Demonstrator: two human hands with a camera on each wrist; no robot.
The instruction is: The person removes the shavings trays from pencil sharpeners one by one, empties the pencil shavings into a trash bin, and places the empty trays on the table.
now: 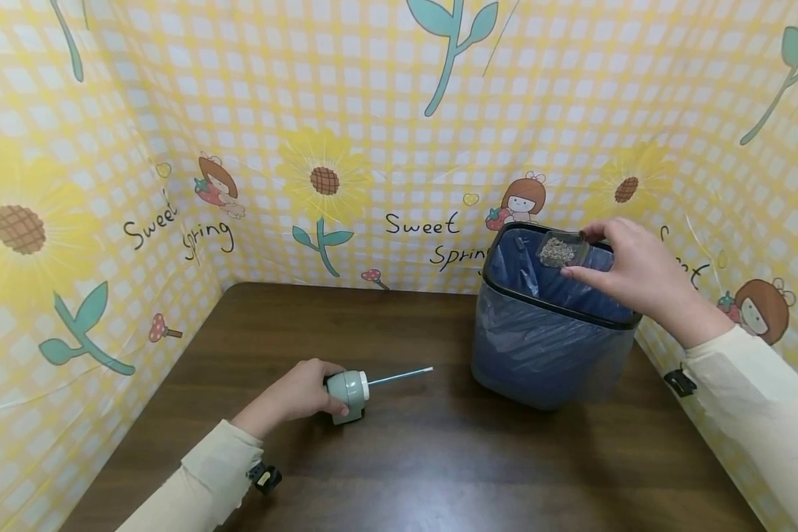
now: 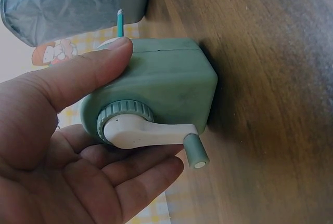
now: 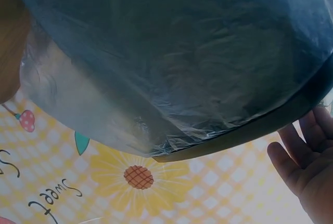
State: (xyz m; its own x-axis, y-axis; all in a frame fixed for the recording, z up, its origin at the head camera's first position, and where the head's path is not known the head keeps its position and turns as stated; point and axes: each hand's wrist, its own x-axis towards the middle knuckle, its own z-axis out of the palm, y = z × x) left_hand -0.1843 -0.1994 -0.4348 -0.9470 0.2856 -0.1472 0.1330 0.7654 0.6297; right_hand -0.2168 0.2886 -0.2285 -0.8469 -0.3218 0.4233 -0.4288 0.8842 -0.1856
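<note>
My left hand (image 1: 299,391) grips a green hand-crank pencil sharpener (image 1: 347,399) low at the middle of the table. A thin blue pencil (image 1: 402,375) sticks out of its white front end, towards the right. In the left wrist view the thumb lies along the sharpener's top, and the pale crank (image 2: 151,130) with its green knob faces the camera. Over the mouth of a trash bin (image 1: 545,355), my right hand (image 1: 645,273) pinches a small clear shavings drawer (image 1: 560,251) between thumb and fingers. Greyish shavings lie in it. The right wrist view hides the drawer behind the bin.
The bin has a dark rim (image 1: 565,310) and a translucent liner bag, and stands at the right rear of the dark wooden table (image 1: 412,458). A yellow checked cloth (image 1: 399,148) with flowers and lettering hangs behind and on both sides.
</note>
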